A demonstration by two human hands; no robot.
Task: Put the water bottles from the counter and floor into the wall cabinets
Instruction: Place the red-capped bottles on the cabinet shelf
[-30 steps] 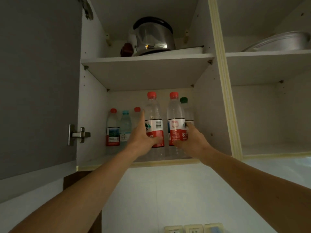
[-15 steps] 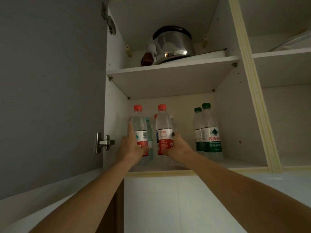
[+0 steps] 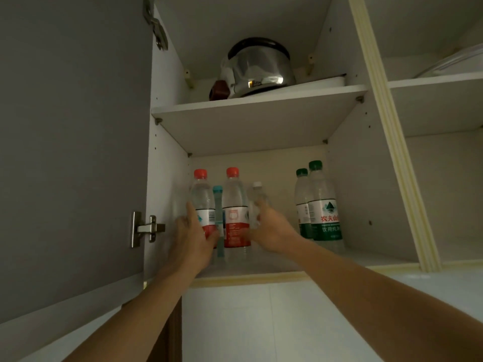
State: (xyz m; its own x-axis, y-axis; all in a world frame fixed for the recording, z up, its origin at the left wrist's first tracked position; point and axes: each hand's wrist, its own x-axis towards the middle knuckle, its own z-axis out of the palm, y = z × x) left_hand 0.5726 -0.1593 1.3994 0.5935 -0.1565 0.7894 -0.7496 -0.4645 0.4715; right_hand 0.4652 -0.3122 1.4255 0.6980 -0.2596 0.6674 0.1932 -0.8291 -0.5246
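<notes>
The left hand (image 3: 193, 236) is holding one red-cap bottle (image 3: 202, 205) and the right hand (image 3: 271, 231) is gripping a white-cap bottle (image 3: 257, 202) — six are sitting on the shelf (image 3: 261, 270) already; any left below are hiding.

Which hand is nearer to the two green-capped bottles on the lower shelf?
Right. The right hand is just left of the green-capped bottles, its fingers at a white-capped bottle. The left hand is farther left, on a red-capped bottle by the cabinet wall.

Teal-capped bottle (image 3: 217, 205) mostly hidden; maybe bottle.
</notes>
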